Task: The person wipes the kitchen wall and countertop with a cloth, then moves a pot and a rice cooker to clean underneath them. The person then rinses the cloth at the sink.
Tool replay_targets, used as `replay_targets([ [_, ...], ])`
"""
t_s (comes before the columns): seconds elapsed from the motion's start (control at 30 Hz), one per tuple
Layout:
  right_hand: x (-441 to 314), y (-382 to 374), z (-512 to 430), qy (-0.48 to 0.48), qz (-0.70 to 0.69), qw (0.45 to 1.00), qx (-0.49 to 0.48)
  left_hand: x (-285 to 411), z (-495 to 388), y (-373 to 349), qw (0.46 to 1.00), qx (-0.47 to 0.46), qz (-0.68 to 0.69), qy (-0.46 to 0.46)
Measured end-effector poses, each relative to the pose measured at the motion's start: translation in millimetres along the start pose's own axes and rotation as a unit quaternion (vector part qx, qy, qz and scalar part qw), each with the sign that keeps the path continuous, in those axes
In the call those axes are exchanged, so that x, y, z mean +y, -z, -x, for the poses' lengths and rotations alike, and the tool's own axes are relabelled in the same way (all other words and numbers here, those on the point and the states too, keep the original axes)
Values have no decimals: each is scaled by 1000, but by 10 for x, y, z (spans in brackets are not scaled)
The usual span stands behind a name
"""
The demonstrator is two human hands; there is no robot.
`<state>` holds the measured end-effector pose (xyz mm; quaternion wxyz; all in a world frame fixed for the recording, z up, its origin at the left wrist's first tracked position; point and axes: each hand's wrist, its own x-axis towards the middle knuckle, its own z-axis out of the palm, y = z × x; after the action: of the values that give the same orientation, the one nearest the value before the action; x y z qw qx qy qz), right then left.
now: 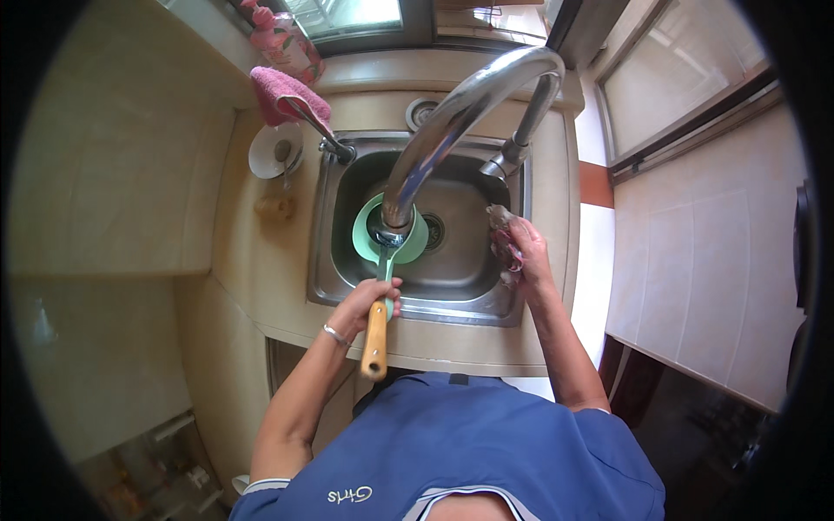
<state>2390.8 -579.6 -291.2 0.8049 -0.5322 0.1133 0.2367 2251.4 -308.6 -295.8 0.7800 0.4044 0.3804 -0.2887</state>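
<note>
My left hand point(366, 301) grips the handle of a mint-green plastic dipper point(413, 244) together with the metal shank of a wooden-handled utensil point(373, 342). The utensil's metal head rests in the dipper and is partly hidden beneath the spout of the chrome faucet point(449, 107). The dipper is over the left half of the stainless steel sink point(456, 264). At the sink's right rim, my right hand point(531, 251) clutches a crumpled wet cloth point(502, 244), greyish and dark pink. Whether water is running cannot be told.
A pink towel point(287, 98) hangs on a small faucet or spout at the sink's back left. Behind it stands a pink pump bottle point(283, 42). A white bowl point(264, 153) sits on the counter point(241, 260) to the left. A metal strainer point(423, 114) lies behind the sink.
</note>
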Motion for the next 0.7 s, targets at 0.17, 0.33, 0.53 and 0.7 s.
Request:
replay_targets([
  [0.17, 178, -252, -210, -4, 49, 998, -29, 28, 574, 115, 989, 37, -138, -36],
  [0.33, 300, -411, -502, -21, 107, 993, -47, 17, 1098, 195, 989, 64, -114, -75],
  [0.53, 442, -663, -832, 11, 330, 941, -68, -21, 1656, 273, 983, 84, -107, -122],
  [0.7, 190, -1045, -1177, 348, 509, 787, 13, -98, 1945, 299, 979, 140, -38, -143],
])
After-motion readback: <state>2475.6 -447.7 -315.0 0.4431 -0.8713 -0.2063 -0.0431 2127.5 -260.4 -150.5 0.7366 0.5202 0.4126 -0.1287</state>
